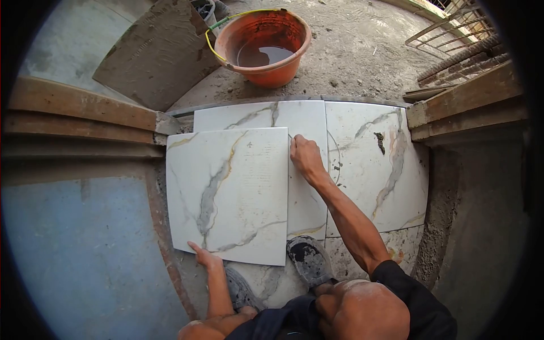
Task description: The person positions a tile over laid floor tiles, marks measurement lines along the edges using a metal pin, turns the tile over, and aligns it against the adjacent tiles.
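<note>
A loose white marble-patterned tile (pixel 255 187) with grey and gold veins lies partly over another white tile (pixel 306 198). My left hand (pixel 207 258) grips its near edge at the lower left, thumb on top and the other fingers hidden underneath. At the tile's upper right edge is my right hand (pixel 306 156), closed, its fingertips pinched against that edge. Whatever those fingertips may hold is too small to make out. Right of it lies a third marble-patterned tile (pixel 368 170) with a curved line and dark mortar crumbs on it.
Beyond the tiles stands an orange bucket (pixel 272 73) with some water and a yellow handle. A mortar-smeared board (pixel 153 56) leans at the back left. Wooden frames (pixel 85 107) flank both sides. Steel bars (pixel 459 34) lie at the upper right. My shoes (pixel 310 260) are close to the tiles.
</note>
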